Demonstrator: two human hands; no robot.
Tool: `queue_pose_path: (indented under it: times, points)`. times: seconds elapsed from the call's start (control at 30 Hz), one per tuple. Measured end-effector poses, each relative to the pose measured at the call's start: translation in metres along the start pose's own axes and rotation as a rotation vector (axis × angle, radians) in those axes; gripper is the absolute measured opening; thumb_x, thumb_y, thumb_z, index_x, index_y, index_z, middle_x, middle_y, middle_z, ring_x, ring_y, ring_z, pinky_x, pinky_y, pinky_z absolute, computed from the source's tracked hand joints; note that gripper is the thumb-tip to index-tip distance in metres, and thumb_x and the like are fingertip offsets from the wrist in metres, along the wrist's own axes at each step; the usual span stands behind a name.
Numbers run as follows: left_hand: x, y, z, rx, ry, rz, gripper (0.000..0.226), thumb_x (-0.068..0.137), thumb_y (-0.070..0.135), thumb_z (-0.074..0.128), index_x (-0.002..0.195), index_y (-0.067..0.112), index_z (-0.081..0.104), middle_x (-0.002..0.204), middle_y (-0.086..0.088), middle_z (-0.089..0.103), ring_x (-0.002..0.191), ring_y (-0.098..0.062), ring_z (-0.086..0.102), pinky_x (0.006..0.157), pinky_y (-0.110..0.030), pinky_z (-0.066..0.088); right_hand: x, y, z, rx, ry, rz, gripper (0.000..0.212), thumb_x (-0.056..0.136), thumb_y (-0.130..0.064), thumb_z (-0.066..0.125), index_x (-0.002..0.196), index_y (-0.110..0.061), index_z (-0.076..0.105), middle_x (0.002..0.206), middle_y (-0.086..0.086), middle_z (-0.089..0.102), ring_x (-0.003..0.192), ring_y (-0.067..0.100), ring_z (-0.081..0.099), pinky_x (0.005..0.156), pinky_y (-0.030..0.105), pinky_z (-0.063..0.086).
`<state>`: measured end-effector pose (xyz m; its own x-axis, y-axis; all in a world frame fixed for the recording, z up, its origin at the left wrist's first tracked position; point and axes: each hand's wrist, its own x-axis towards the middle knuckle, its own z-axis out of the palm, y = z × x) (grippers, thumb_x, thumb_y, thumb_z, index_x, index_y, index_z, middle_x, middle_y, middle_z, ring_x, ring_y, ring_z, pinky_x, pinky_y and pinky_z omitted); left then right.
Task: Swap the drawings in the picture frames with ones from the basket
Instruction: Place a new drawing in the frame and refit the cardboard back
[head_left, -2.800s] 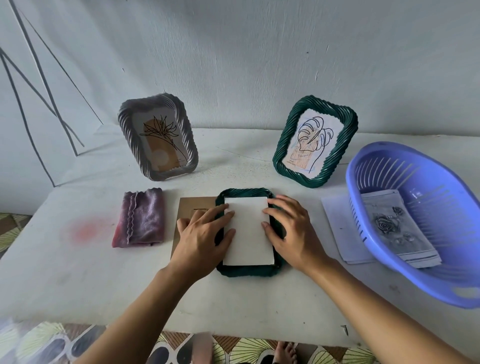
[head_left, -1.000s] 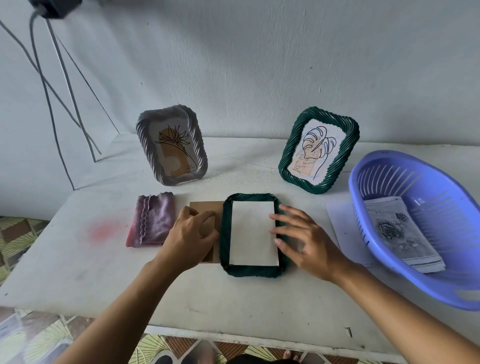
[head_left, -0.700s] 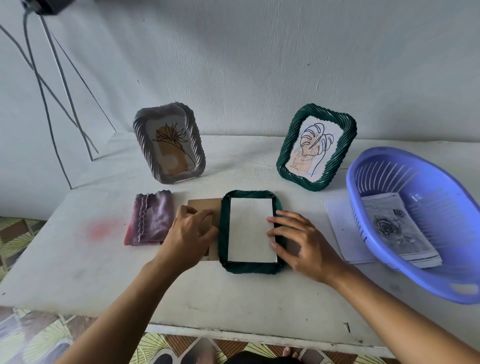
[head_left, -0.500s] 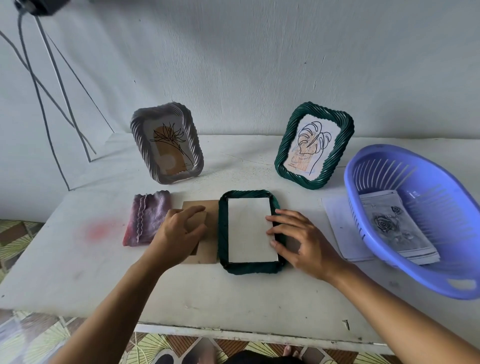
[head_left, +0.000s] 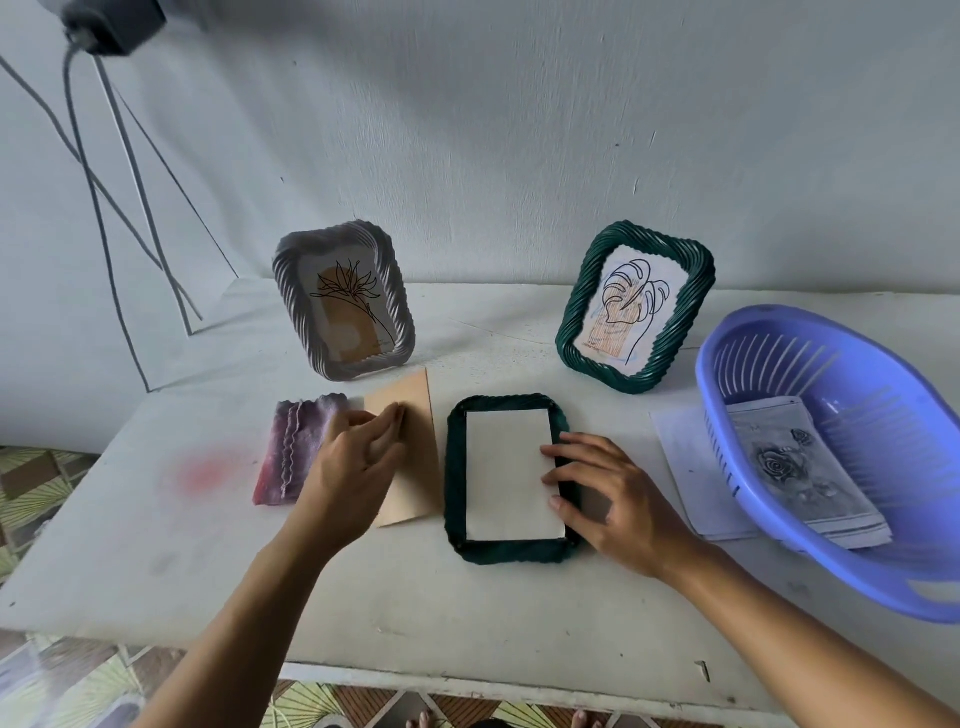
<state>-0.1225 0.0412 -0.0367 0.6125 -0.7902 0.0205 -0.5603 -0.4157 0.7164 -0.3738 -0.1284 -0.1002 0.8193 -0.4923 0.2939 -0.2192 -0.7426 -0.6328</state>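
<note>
Backing board in my left hand, frame face-down on the table

My left hand (head_left: 358, 467) pinches the brown backing board (head_left: 413, 415) along its left edge, fingers bunched together on top. The board looks tipped up off the table (head_left: 467, 613), just left of the dark green frame (head_left: 498, 552) lying flat on its face with a blank white sheet (head_left: 509, 467) sitting in it. My right hand (head_left: 608, 493) is spread out and relaxed – fingertips resting on the frame's right rim and the edge of that sheet, not gripping anything. The purple basket (head_left: 857, 577) is off to the right with a rose drawing (head_left: 789, 467) inside and a loose paper (head_left: 685, 462) tucked partly under it. At the back stand a grey frame (head_left: 291, 291) with a flower sketch and a second green frame (head_left: 693, 301) with a leaf drawing – both propped up. A purple cloth (head_left: 296, 452) lies beside my left hand.
</note>
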Motion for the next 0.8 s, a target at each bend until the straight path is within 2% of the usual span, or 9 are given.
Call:
queue_pose_path:
  times: [0.13,0.23,0.3,0.33,0.43,0.53,0.6,0.7,0.8]
  points:
    - [-0.003,0.009,-0.003,-0.104,-0.109,0.005,0.039,0.098,0.031,0.058,0.137,0.033,0.054,0.117,0.006,0.050,0.068,-0.015,0.060,0.057,-0.031,0.053,0.000,0.000,-0.001,0.018,0.002,0.009,0.015,0.090,-0.029,0.069,0.104,-0.024,0.072,0.132,-0.019,0.058,0.138,0.006,0.038,0.109,0.033,0.041]
    - [-0.007,0.029,0.004,-0.078,-0.162,0.100,0.033,0.098,0.030,0.058,0.131,0.033,0.061,0.119,0.006,0.049,0.052,-0.009,0.055,0.052,-0.019,0.046,0.000,-0.001,-0.001,0.029,0.007,0.016,0.014,0.089,-0.030,0.071,0.103,-0.025,0.072,0.131,-0.020,0.059,0.138,0.006,0.039,0.108,0.033,0.041]
    - [-0.006,0.044,0.012,0.013,-0.197,0.161,0.025,0.099,0.030,0.055,0.121,0.032,0.067,0.120,0.008,0.047,0.062,-0.002,0.057,0.062,-0.017,0.045,0.001,-0.001,-0.001,0.034,0.007,0.015,0.014,0.089,-0.031,0.071,0.102,-0.026,0.072,0.130,-0.020,0.059,0.137,0.007,0.040,0.108,0.035,0.042]
    - [-0.005,0.051,0.017,0.085,-0.215,0.190,0.021,0.098,0.032,0.053,0.113,0.031,0.068,0.120,0.007,0.047,0.074,-0.001,0.058,0.070,-0.023,0.048,0.001,0.000,-0.001,0.035,0.006,0.015,0.014,0.089,-0.031,0.071,0.101,-0.026,0.072,0.130,-0.020,0.059,0.137,0.007,0.040,0.107,0.036,0.042]
    - [0.000,0.063,0.037,0.270,-0.284,0.215,0.019,0.094,0.033,0.049,0.101,0.022,0.062,0.119,0.002,0.049,0.112,-0.013,0.053,0.082,-0.033,0.046,0.002,0.001,-0.001,0.049,0.004,0.021,0.015,0.087,-0.032,0.073,0.101,-0.026,0.074,0.131,-0.020,0.060,0.137,0.007,0.040,0.108,0.037,0.042]
    - [0.002,0.071,0.052,0.417,-0.324,0.191,0.017,0.094,0.033,0.046,0.097,0.018,0.055,0.124,-0.003,0.046,0.107,-0.024,0.057,0.080,-0.033,0.042,0.002,0.000,-0.001,0.078,0.028,0.027,0.017,0.085,-0.030,0.076,0.101,-0.026,0.076,0.132,-0.016,0.059,0.136,0.008,0.041,0.108,0.035,0.042]
    - [0.002,0.074,0.058,0.469,-0.331,0.199,0.022,0.096,0.034,0.044,0.105,0.017,0.054,0.127,-0.005,0.044,0.099,-0.029,0.060,0.083,-0.036,0.045,0.002,0.000,-0.002,0.084,0.043,0.041,0.018,0.083,-0.029,0.077,0.101,-0.027,0.077,0.133,-0.014,0.056,0.136,0.009,0.041,0.109,0.034,0.041]
    - [0.001,0.076,0.065,0.526,-0.329,0.194,0.032,0.097,0.035,0.043,0.119,0.015,0.053,0.128,-0.006,0.042,0.094,-0.030,0.062,0.079,-0.035,0.047,0.001,0.001,-0.003,0.076,0.047,0.043,0.019,0.083,-0.031,0.076,0.101,-0.027,0.077,0.129,-0.014,0.058,0.137,0.007,0.040,0.109,0.031,0.040]
    - [-0.001,0.078,0.073,0.569,-0.321,0.184,0.031,0.097,0.036,0.042,0.115,0.014,0.053,0.126,-0.007,0.040,0.087,-0.029,0.062,0.069,-0.031,0.042,0.000,0.000,-0.003,0.094,0.045,0.057,0.018,0.084,-0.032,0.076,0.101,-0.029,0.076,0.127,-0.016,0.059,0.138,0.006,0.039,0.110,0.029,0.039]
